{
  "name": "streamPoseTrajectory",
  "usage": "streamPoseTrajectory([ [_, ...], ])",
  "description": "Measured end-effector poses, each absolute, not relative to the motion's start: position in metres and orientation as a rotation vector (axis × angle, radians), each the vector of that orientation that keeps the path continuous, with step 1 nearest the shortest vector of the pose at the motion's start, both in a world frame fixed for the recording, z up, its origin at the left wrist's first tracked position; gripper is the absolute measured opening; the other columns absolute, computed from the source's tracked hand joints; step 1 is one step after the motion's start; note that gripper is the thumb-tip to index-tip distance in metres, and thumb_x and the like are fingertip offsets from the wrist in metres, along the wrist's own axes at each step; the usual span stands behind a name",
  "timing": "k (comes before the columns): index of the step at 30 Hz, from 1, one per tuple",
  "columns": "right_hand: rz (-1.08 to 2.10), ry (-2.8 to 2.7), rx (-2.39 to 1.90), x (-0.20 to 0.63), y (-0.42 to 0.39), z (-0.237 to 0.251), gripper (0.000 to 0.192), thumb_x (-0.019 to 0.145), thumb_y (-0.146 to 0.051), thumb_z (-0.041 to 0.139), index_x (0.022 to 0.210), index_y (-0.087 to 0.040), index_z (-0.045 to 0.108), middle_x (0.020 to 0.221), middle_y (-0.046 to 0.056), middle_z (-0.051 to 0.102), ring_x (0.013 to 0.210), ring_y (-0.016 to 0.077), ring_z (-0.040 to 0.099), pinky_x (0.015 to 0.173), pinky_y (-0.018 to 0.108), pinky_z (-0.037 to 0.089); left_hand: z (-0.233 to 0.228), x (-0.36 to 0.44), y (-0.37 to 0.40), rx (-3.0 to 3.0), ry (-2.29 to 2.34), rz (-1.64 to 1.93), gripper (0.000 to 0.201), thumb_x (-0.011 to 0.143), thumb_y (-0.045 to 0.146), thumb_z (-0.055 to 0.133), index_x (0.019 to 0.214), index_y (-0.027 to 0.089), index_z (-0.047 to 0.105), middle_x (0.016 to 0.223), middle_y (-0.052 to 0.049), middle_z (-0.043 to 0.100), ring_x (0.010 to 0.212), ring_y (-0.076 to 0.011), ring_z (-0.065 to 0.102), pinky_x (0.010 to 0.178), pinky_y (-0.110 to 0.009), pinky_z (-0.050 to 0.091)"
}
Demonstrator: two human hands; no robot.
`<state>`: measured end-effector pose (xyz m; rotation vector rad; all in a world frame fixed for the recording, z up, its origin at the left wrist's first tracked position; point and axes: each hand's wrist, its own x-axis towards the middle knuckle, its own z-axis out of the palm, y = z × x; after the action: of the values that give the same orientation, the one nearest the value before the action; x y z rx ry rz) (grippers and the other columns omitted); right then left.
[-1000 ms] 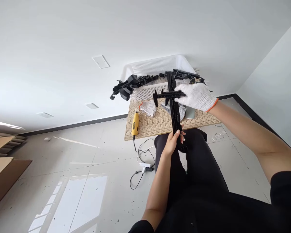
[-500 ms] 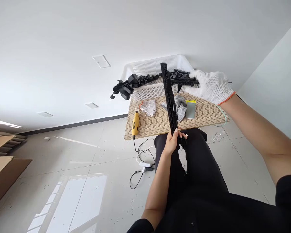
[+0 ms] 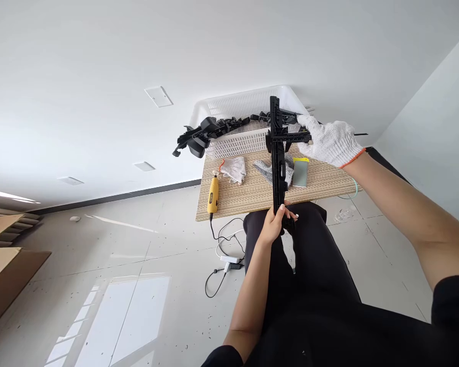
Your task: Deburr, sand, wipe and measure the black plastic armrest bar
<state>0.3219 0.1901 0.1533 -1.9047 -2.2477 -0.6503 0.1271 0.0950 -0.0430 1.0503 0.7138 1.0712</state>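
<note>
Left hand (image 3: 274,225) grips a long black ribbed bar (image 3: 277,168) upright; gloved right hand (image 3: 329,142) clasps its short crosspiece (image 3: 290,136).

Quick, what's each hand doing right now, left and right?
Left hand: bare, closed around the lower end of the long black plastic part.
Right hand: in a white glove, gripping a shorter black part crossing it.

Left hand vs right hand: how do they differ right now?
The left hand is bare; the right hand wears a white knit glove with an orange cuff. The left grips the bottom end of the long black strip, held upright over the lap; the right holds a shorter black piece crosswise against the strip near its top. Both are closed on black plastic parts.
</note>
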Motion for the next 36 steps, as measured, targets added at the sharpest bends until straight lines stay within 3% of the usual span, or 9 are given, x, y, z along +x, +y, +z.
streamPoseTrajectory([
  [10,-0.566,-2.301,-1.882,0.3219,0.1901,0.1509,0.06,0.097,-0.044,0.036,0.154,-0.023,0.036,0.104,0.019,0.073,0.088,0.0339,0.067,0.071,0.037,0.033,-0.0439,0.1266,0.0945,1.042,0.709,1.081,0.041,0.095,0.055,0.055,0.114,0.019,0.06,0.073,0.004,0.051,0.077,-0.0172,0.07,0.08,-0.037,0.058],
  [13,-0.546,-2.307,-1.894,0.3251,0.1925,0.1471,0.057,0.097,-0.039,0.037,0.151,-0.022,0.038,0.106,0.02,0.072,0.09,0.034,0.066,0.072,0.037,0.031,-0.0439,0.1265,0.0948,1.045,0.713,1.08,0.04,0.095,0.055,0.054,0.114,0.019,0.06,0.073,0.004,0.05,0.077,-0.0166,0.07,0.08,-0.037,0.058],
  [17,-0.54,-2.319,-1.918,0.3287,0.1952,0.1447,0.049,0.098,-0.04,0.033,0.133,-0.014,0.055,0.103,0.024,0.071,0.091,0.0353,0.064,0.072,0.039,0.031,-0.0442,0.1263,0.0954,1.061,0.717,1.07,0.04,0.096,0.055,0.053,0.113,0.02,0.061,0.073,0.004,0.05,0.076,-0.0165,0.069,0.08,-0.036,0.058],
  [21,-0.538,-2.335,-1.934,0.3296,0.1953,0.1458,0.05,0.098,-0.041,0.03,0.12,-0.008,0.06,0.097,0.027,0.069,0.09,0.0372,0.065,0.071,0.04,0.03,-0.0432,0.1261,0.0956,1.054,0.721,1.07,0.041,0.095,0.055,0.054,0.113,0.019,0.061,0.072,0.004,0.05,0.076,-0.0171,0.069,0.08,-0.037,0.058],
  [29,-0.605,-2.341,-1.918,0.3296,0.1955,0.1446,0.049,0.098,-0.04,0.027,0.12,-0.011,0.059,0.095,0.024,0.07,0.091,0.0403,0.067,0.067,0.038,0.029,-0.0412,0.1262,0.0953,1.041,0.734,1.073,0.042,0.094,0.056,0.055,0.112,0.019,0.062,0.072,0.004,0.051,0.076,-0.0178,0.069,0.081,-0.039,0.059],
  [32,-0.599,-2.319,-1.899,0.3272,0.1946,0.1454,0.053,0.097,-0.046,0.031,0.133,-0.013,0.054,0.094,0.022,0.072,0.089,0.0382,0.068,0.068,0.037,0.03,-0.0423,0.1266,0.0955,1.039,0.731,1.073,0.042,0.094,0.056,0.055,0.112,0.019,0.062,0.072,0.003,0.051,0.077,-0.0178,0.069,0.08,-0.038,0.059],
  [36,-0.553,-2.25,-1.947,0.3236,0.1927,0.1478,0.084,0.09,-0.064,0.04,0.15,-0.004,0.035,0.092,0.022,0.073,0.085,0.0363,0.068,0.07,0.036,0.034,-0.0438,0.1268,0.0963,1.034,0.715,1.075,0.041,0.094,0.055,0.055,0.112,0.019,0.061,0.073,0.003,0.051,0.077,-0.0175,0.069,0.08,-0.038,0.059],
])
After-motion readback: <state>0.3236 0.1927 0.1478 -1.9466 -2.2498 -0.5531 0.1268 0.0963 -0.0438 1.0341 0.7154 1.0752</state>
